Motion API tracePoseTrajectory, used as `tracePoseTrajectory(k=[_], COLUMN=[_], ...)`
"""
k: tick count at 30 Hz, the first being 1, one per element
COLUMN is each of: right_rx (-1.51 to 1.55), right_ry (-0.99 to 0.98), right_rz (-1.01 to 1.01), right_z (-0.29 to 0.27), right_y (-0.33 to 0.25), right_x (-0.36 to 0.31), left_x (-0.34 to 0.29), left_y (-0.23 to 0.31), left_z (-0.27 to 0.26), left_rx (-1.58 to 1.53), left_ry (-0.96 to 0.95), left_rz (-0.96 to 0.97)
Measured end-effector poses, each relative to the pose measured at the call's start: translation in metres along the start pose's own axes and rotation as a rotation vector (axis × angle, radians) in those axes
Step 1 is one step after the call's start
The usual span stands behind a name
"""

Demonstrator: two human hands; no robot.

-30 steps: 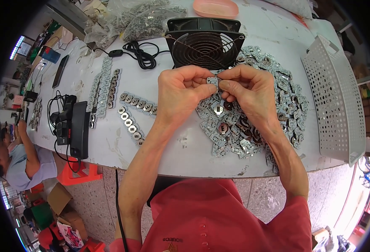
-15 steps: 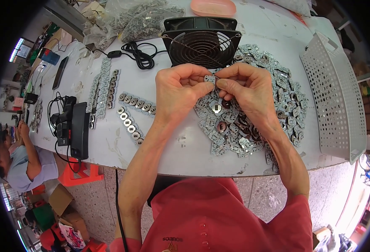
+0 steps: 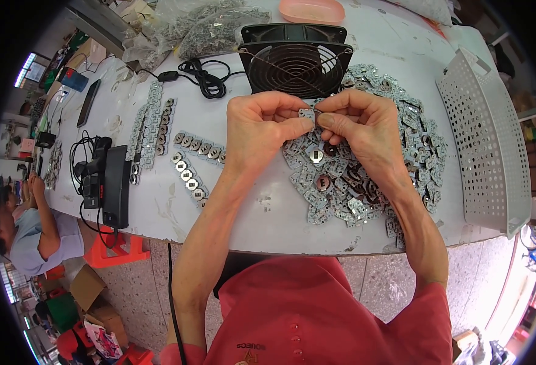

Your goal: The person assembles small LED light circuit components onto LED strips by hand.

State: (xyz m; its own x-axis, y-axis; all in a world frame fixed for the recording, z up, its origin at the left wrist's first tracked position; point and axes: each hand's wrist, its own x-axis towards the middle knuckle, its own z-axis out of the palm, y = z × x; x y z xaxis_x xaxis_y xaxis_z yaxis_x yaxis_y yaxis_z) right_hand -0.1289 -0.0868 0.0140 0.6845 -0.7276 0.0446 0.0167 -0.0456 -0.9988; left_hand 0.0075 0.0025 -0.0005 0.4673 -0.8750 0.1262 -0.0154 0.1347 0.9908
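Observation:
Just in front of the fan, my left hand [image 3: 252, 131] pinches a small pale circuit board [image 3: 306, 113] between thumb and fingers. My right hand [image 3: 368, 134] is closed in a pinch at the board's right edge, its fingertips almost meeting the left ones. What those right fingertips grip is too small to make out. Under and around the right hand spreads a heap of similar small circuit boards [image 3: 356, 210], several carrying round metal button cells [image 3: 316, 156]. To the left of my left hand, more boards with cells lie in neat rows [image 3: 189, 175].
A black fan [image 3: 295, 67] stands behind my hands, its coiled cable [image 3: 210, 82] to the left. A perforated basket [image 3: 487, 146] is at right, a pink tray [image 3: 311, 10] and plastic bags [image 3: 219, 33] behind. Power strips [image 3: 115, 188] lie left; another person [image 3: 36, 231] sits beyond.
Both hands stay together in nearly the same spot, and the pinched board looks slightly turned. The whole view has shifted a little.

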Motion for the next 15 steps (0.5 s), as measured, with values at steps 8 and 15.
tracePoseTrajectory(k=[8, 15], right_rx=[0.010, -0.065], right_ry=[0.010, 0.038], right_rz=[-0.001, -0.085], right_z=[0.0001, 0.0037], right_y=[-0.0002, 0.0034], right_x=[-0.0003, -0.0018], left_x=[-0.0009, -0.0011], left_y=[-0.0001, 0.0006], left_z=[0.0010, 0.0007], left_rx=[0.008, 0.023], left_ry=[0.001, 0.008], left_rz=[-0.019, 0.008])
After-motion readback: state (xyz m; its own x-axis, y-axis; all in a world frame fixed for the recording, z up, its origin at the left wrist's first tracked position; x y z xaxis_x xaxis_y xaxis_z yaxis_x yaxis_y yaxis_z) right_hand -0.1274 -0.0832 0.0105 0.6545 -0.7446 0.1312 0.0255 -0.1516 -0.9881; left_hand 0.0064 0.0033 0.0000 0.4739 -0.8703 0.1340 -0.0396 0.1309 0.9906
